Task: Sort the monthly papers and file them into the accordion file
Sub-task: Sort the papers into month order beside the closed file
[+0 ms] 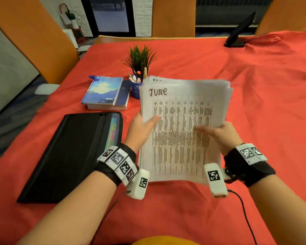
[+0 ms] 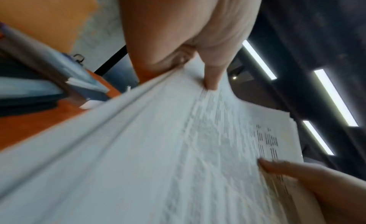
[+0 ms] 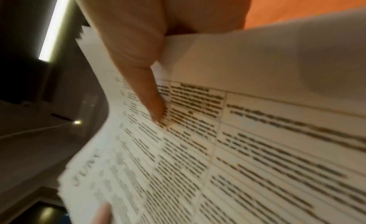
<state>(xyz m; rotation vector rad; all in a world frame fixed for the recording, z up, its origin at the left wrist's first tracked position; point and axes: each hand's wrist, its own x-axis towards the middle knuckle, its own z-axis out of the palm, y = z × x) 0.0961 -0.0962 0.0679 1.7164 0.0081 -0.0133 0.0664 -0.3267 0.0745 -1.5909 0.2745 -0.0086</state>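
A stack of white printed papers (image 1: 182,124) is held up above the red tablecloth; its top sheet reads "JUNE" by hand over a table of text. My left hand (image 1: 141,128) grips the stack's left edge, thumb on the front. My right hand (image 1: 219,133) grips the right edge, thumb pressed on the top sheet. The left wrist view shows the stack (image 2: 158,149) edge-on under my left thumb (image 2: 212,77). In the right wrist view my right thumb (image 3: 152,99) lies on the June sheet (image 3: 237,149). The black accordion file (image 1: 71,156) lies flat at the left, coloured tabs showing at its open edge.
Two stacked books (image 1: 106,92) lie behind the file. A blue pen cup (image 1: 136,87) and a small green plant (image 1: 140,57) stand just behind the papers. A dark tablet on a stand (image 1: 238,32) sits far right. Orange chairs (image 1: 30,38) ring the red-covered table (image 1: 263,103).
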